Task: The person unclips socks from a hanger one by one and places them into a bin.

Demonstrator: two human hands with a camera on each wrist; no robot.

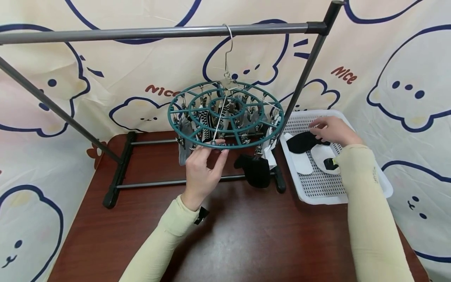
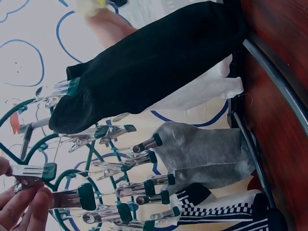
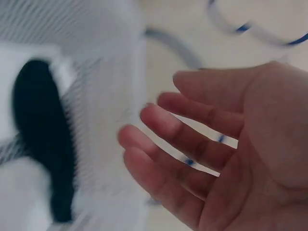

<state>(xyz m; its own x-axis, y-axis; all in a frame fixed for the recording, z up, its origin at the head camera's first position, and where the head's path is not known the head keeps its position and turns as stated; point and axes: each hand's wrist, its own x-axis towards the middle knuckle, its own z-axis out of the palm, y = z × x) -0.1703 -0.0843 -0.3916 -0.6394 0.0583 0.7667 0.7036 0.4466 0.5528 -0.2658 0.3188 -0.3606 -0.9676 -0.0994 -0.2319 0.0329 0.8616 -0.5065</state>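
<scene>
A round green drying hanger (image 1: 197, 141) with many metal clips hangs by its hook from a grey rail. At its front rim my left hand (image 1: 204, 170) pinches a metal clip (image 2: 33, 172) with green tips; no sock shows in that clip. Over the white basket (image 1: 331, 200) is my right hand (image 1: 334, 129), fingers loosely bent and holding nothing in the right wrist view. Just below its fingertips lies a black sock (image 1: 301, 143), beside white socks (image 1: 303, 162). Another black sock (image 1: 257, 172) hangs clipped at the hanger's front right.
Grey socks (image 2: 207, 154) and a black-and-white checked sock (image 2: 216, 211) hang from other clips. The rack's rail (image 1: 148, 34) crosses above, and its lower bars and black feet (image 1: 110, 197) stand on the brown table (image 1: 246, 239). A patterned cloth backdrop (image 1: 405, 117) surrounds the table.
</scene>
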